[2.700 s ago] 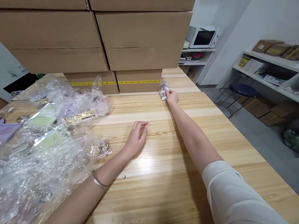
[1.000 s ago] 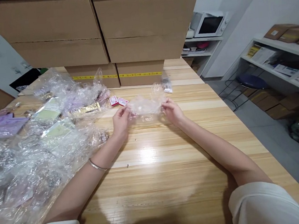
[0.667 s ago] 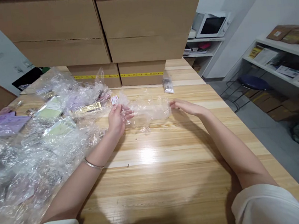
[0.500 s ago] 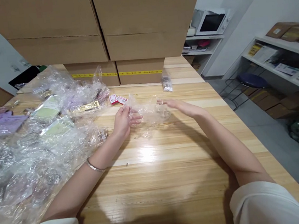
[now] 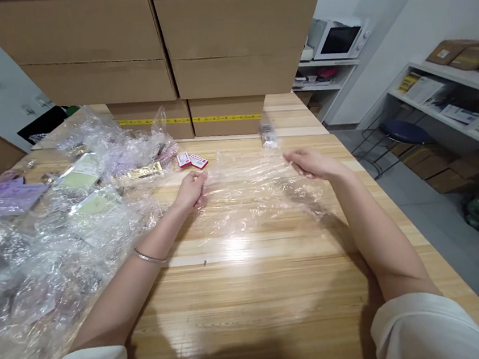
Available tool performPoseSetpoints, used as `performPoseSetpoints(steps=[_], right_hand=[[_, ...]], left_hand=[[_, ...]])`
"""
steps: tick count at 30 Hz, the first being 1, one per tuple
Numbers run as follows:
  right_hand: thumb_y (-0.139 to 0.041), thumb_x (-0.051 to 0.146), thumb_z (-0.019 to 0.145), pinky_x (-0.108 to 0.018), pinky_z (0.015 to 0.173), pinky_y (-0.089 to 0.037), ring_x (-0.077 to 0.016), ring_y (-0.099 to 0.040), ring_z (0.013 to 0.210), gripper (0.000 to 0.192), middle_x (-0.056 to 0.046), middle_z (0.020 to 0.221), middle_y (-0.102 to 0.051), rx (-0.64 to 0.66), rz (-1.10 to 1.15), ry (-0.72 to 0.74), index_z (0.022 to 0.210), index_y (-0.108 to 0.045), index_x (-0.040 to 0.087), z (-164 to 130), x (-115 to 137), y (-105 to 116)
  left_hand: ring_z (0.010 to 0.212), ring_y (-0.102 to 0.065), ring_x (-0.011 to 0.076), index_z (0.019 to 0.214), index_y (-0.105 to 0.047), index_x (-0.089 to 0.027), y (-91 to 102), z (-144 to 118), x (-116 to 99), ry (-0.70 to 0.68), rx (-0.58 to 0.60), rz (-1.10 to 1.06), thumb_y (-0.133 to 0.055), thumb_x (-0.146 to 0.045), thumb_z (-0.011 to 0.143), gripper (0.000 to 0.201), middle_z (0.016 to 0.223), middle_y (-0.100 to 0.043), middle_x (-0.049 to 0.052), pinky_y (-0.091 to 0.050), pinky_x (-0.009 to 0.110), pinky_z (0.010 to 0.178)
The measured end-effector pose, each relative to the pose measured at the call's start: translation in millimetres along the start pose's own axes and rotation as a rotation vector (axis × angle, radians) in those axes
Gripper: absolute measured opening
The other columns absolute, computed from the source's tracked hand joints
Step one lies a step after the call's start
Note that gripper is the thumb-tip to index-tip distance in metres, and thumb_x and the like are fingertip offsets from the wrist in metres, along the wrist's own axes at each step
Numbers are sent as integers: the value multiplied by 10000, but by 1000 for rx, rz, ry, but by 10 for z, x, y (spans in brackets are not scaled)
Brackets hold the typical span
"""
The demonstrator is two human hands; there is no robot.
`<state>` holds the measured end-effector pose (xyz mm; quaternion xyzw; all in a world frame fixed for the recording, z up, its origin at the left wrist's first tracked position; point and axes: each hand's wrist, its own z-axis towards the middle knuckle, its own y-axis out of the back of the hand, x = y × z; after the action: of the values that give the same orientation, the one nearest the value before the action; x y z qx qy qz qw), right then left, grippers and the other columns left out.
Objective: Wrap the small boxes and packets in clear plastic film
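A clear sheet of plastic film (image 5: 253, 192) is stretched wide over the wooden table (image 5: 255, 292) between my two hands. My left hand (image 5: 191, 189) pinches its left edge and my right hand (image 5: 310, 163) pinches its right edge. Two small red and white boxes (image 5: 192, 160) lie just beyond my left hand. A small clear packet (image 5: 267, 135) lies beyond the film, in front of the cardboard boxes.
Stacked cardboard boxes (image 5: 217, 50) wall off the far side of the table. A heap of crumpled plastic wrap with packaged items (image 5: 55, 221) covers the table's left side. To the right are the table edge, the floor and shelves (image 5: 450, 106).
The bunched film has been pulled apart into a wide flat sheet. My right hand moved right and my left hand stayed near the table's centre. Earlier my right hand set the small packet by the boxes.
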<state>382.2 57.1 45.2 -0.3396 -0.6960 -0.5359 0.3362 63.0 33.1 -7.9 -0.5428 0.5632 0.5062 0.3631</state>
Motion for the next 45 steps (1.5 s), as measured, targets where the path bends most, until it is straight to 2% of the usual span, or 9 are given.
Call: performPoseSetpoints(steps=[4,8,14,20,23,26,32,39,45], right_hand=[[-669,491,825,-454,713,-486,-307,-674,718,335,-144,678,-676,-140,-655,-164,768,-673,160,55,-149,-1],[-505,524,909,-618,1057,-298,-415,-494,1288,532,-277,1274,-609,-447,-1043,70,1174,-645,85,34,-229,-227],[-195,680,954,-501,1220,-99,-306,-86,1516,792,-117,1640,-168,161,-901,444,1558,-274,174,-30,-280,-830],[-182,737,923,-517,1219,-44,-312,9,1516,858,-131,1651,-81,167,-834,454,1579,-199,184,-15,-421,-1078],[-185,733,926,-518,1219,-56,-310,-19,1518,850,-134,1649,-108,156,-828,467,1574,-219,184,-4,-430,-1071],[-191,730,929,-518,1219,-58,-315,-32,1517,847,-140,1646,-126,142,-826,477,1571,-230,178,5,-430,-1073],[-201,731,928,-528,1217,-62,-315,-32,1518,847,-138,1644,-134,134,-810,487,1568,-237,178,19,-444,-1092],[-223,728,927,-515,1219,-31,-314,-28,1519,853,-144,1645,-130,126,-779,470,1567,-243,164,13,-423,-1088],[-237,605,980,-475,1227,-7,-263,-89,1521,725,-127,1625,-235,119,-494,457,1523,-335,135,24,-432,-1090]], left_hand=[[515,-563,191,832,-544,-224,124,124,120,-185,-161,202,-609,-355,877,153,579,-560,-2,-431,262,532],[1096,-576,338,1040,-589,-154,218,271,135,-555,-379,708,-530,-268,878,206,1115,-588,178,-440,428,947],[1266,-463,413,1350,-462,-41,177,659,-19,-307,-419,1035,-492,-477,900,628,1329,-501,278,-361,490,1047],[1250,-485,416,1341,-463,28,148,946,-147,-157,-452,1097,-499,-404,872,639,1342,-525,303,-380,486,1023],[1321,-421,390,1407,-416,-7,215,995,-166,-345,-351,1116,-503,-312,858,635,1383,-512,259,-315,496,1094],[1350,-425,284,1461,-379,-99,332,1067,-180,-496,-4,1097,-499,-234,822,664,1438,-498,158,-301,401,1138],[1167,-590,211,1381,-478,-199,460,1195,-275,-386,324,1171,-594,-210,700,691,1361,-592,71,-433,279,991],[1096,-603,311,1091,-662,-185,379,935,-381,-438,167,1398,-640,-509,785,447,1093,-698,113,-301,455,1100],[1095,-584,354,1277,-544,-98,234,421,-534,-565,-340,1195,-557,-343,885,463,1251,-562,212,-452,440,917]])
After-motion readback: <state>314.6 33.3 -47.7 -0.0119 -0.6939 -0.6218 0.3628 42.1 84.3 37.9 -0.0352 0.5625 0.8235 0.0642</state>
